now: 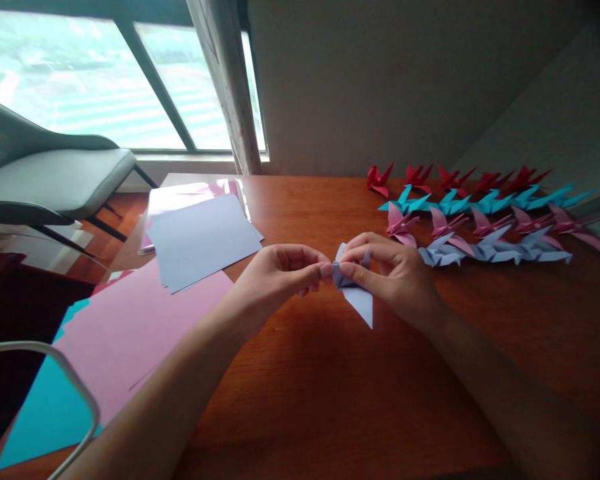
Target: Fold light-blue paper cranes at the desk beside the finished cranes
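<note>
Both hands hold a partly folded lavender paper figure (359,298) above the middle of the wooden table (330,387). My left hand (280,273) pinches its left tip with thumb and fingers closed. My right hand (390,270) grips the top of the figure, and a pointed flap hangs down below the fingers. To the right lie rows of finished paper cranes: red (420,177), turquoise (450,202), pink (450,223) and lavender (490,248).
Flat sheets lie at the left: lavender paper (200,240), pink paper (140,327) and turquoise paper (45,407). A grey chair (55,173) stands by the window beyond the table's left edge. A metal chair frame (75,387) curves in at the lower left.
</note>
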Action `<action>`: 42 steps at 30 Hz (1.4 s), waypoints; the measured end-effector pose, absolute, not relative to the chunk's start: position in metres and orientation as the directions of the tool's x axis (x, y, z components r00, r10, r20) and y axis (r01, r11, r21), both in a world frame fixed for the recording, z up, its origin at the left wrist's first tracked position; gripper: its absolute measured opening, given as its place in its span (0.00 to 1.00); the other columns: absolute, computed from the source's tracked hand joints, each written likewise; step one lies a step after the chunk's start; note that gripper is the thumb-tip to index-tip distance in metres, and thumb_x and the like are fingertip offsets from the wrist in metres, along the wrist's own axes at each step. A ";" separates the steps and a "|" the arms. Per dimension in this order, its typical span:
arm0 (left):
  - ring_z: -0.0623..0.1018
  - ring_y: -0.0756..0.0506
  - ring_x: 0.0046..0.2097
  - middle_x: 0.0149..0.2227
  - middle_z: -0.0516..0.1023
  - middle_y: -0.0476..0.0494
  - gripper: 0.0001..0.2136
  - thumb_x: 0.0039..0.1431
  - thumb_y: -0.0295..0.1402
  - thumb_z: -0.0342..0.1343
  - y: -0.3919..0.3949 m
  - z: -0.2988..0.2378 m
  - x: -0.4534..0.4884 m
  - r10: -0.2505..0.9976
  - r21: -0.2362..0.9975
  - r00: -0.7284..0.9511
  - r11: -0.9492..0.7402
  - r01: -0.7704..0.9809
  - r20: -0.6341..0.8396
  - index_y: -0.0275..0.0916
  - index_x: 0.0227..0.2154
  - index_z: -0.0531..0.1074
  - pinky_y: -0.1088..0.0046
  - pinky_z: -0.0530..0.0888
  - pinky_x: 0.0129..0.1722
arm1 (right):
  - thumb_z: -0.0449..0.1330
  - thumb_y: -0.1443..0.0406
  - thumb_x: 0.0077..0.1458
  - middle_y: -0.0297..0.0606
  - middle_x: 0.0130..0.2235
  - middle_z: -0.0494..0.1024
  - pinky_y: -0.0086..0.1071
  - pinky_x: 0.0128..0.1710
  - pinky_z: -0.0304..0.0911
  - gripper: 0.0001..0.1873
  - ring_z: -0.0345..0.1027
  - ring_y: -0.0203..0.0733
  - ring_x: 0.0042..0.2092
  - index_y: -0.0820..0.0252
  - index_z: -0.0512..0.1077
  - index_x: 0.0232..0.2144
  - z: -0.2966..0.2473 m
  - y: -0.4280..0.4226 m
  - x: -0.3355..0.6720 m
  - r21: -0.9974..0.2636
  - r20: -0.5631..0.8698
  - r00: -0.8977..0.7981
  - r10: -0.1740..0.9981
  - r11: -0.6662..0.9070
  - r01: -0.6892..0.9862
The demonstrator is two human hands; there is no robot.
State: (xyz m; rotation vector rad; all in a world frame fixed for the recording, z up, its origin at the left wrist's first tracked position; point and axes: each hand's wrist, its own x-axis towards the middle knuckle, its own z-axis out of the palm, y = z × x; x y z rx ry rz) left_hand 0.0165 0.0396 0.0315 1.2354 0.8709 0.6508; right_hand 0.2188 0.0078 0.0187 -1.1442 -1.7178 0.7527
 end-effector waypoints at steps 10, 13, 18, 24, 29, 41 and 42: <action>0.69 0.54 0.28 0.26 0.75 0.50 0.08 0.52 0.35 0.67 0.040 0.030 0.018 0.840 0.982 0.515 0.187 0.022 -0.171 0.35 0.28 0.78 0.78 0.65 0.28 | 0.66 0.64 0.57 0.36 0.35 0.78 0.38 0.40 0.67 0.02 0.72 0.42 0.39 0.55 0.79 0.31 0.019 0.007 0.219 -0.839 0.354 -0.166 0.920 0.391 0.378; 0.69 0.53 0.28 0.25 0.75 0.50 0.09 0.50 0.35 0.68 0.039 0.032 0.020 0.851 0.984 0.499 0.179 0.014 -0.162 0.35 0.27 0.78 0.78 0.66 0.28 | 0.66 0.65 0.57 0.36 0.36 0.78 0.39 0.41 0.66 0.02 0.72 0.42 0.39 0.55 0.78 0.31 0.019 0.007 0.218 -0.846 0.354 -0.174 0.919 0.394 0.358; 0.72 0.52 0.28 0.27 0.77 0.49 0.10 0.51 0.37 0.67 0.037 0.034 0.023 0.877 0.993 0.466 0.109 0.038 -0.114 0.35 0.29 0.77 0.78 0.67 0.28 | 0.65 0.65 0.57 0.37 0.36 0.78 0.41 0.43 0.66 0.02 0.72 0.43 0.41 0.55 0.77 0.31 0.019 0.007 0.218 -0.850 0.360 -0.180 0.915 0.401 0.342; 0.74 0.51 0.30 0.29 0.78 0.47 0.11 0.53 0.39 0.65 0.037 0.033 0.023 0.880 0.997 0.470 0.039 0.068 -0.067 0.35 0.30 0.77 0.77 0.69 0.29 | 0.65 0.65 0.57 0.37 0.36 0.78 0.41 0.43 0.66 0.02 0.72 0.43 0.40 0.55 0.77 0.31 0.021 0.007 0.218 -0.833 0.370 -0.172 0.913 0.408 0.373; 0.74 0.52 0.31 0.29 0.79 0.47 0.09 0.53 0.35 0.66 0.037 0.033 0.022 0.876 0.997 0.476 0.064 0.046 -0.078 0.34 0.30 0.77 0.78 0.69 0.31 | 0.65 0.65 0.57 0.37 0.35 0.79 0.40 0.42 0.65 0.04 0.72 0.44 0.40 0.55 0.78 0.30 0.021 0.007 0.216 -0.812 0.374 -0.163 0.913 0.407 0.418; 0.75 0.50 0.32 0.29 0.79 0.46 0.12 0.49 0.40 0.69 0.039 0.030 0.021 0.864 0.988 0.480 0.132 0.078 -0.153 0.35 0.28 0.78 0.77 0.69 0.31 | 0.66 0.65 0.57 0.36 0.34 0.79 0.39 0.40 0.65 0.03 0.71 0.43 0.39 0.54 0.79 0.30 0.020 0.009 0.219 -0.774 0.385 -0.208 0.899 0.437 0.459; 0.75 0.51 0.31 0.29 0.79 0.47 0.12 0.49 0.40 0.69 0.039 0.030 0.021 0.864 0.989 0.480 0.128 0.079 -0.150 0.35 0.28 0.78 0.77 0.69 0.31 | 0.66 0.65 0.57 0.36 0.33 0.79 0.38 0.40 0.65 0.03 0.71 0.42 0.39 0.54 0.79 0.30 0.021 0.009 0.219 -0.768 0.391 -0.212 0.896 0.444 0.462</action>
